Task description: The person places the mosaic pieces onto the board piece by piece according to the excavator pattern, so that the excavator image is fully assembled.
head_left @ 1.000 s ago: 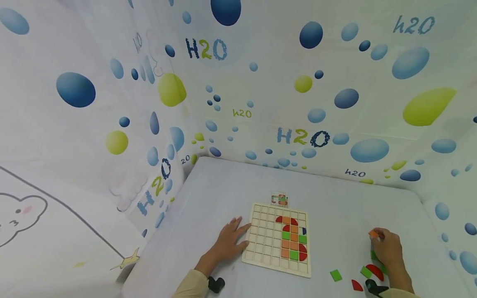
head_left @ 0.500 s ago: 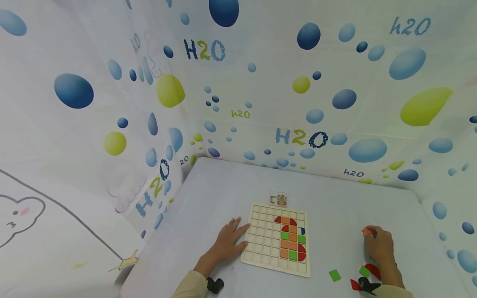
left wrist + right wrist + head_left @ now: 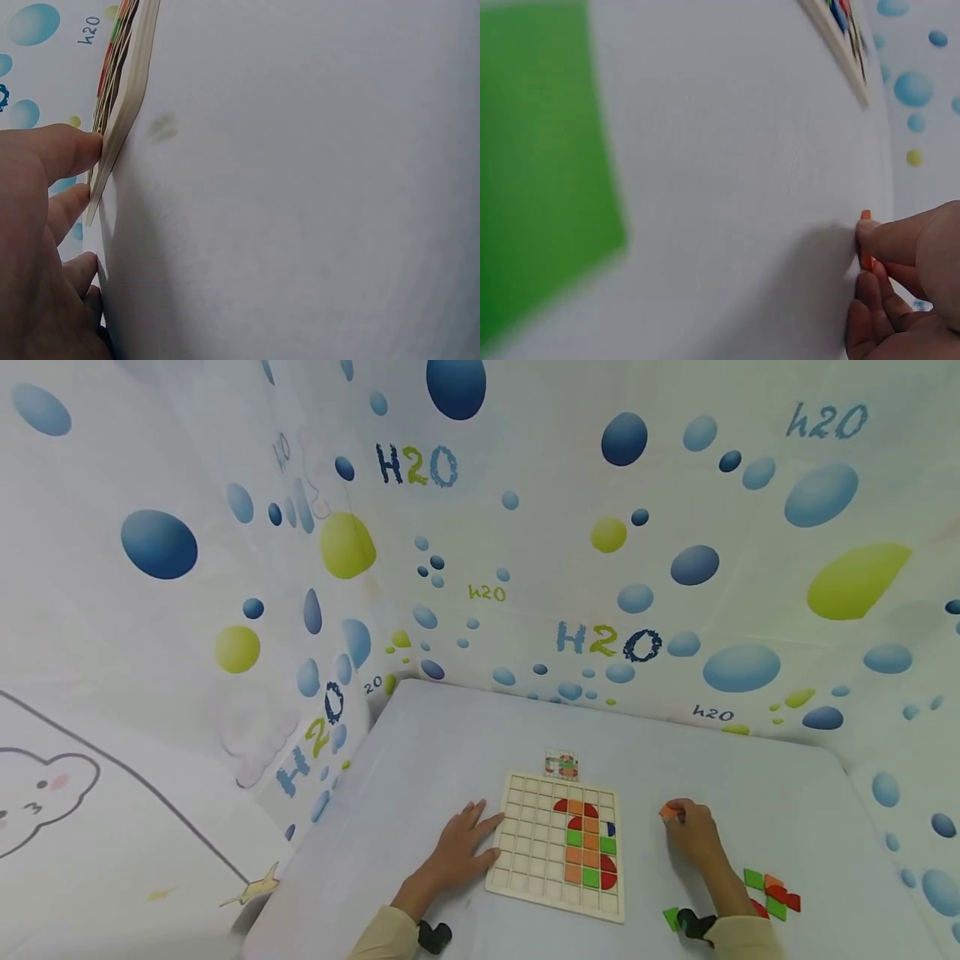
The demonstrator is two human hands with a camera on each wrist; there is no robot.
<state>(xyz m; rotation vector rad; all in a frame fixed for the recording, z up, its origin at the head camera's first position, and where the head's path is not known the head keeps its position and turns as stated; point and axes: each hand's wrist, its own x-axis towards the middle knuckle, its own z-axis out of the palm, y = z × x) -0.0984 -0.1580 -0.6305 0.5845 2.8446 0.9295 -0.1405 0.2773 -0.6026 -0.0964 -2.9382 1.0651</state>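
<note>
The thumb and fingers of the right hand pinch a small orange piece; in the right wrist view it stands on edge between them, close to the desk, though whether it touches the desk I cannot tell. The fingers of the left hand are spread and hold nothing; the thumb and a finger beside it touch the near left edge of a wooden board.

The board, marked off in squares, lies flat between the two hands, well apart from the right fingers. Its filled squares are on the side towards the right hand: orange pieces, green pieces, red pieces and one dark blue piece. The squares beside the left fingers show bare wood.

Beyond the board, farther from the body than either hand's fingers, lies a small picture card. To the right of the right fingers and nearer the body is a cluster of loose pieces in green, orange and red. A loose green piece lies below the right fingers, beside a black object at the wrist. Past the desk, well beyond all the fingers, hangs a white backdrop printed with blue and yellow-green drops.
</note>
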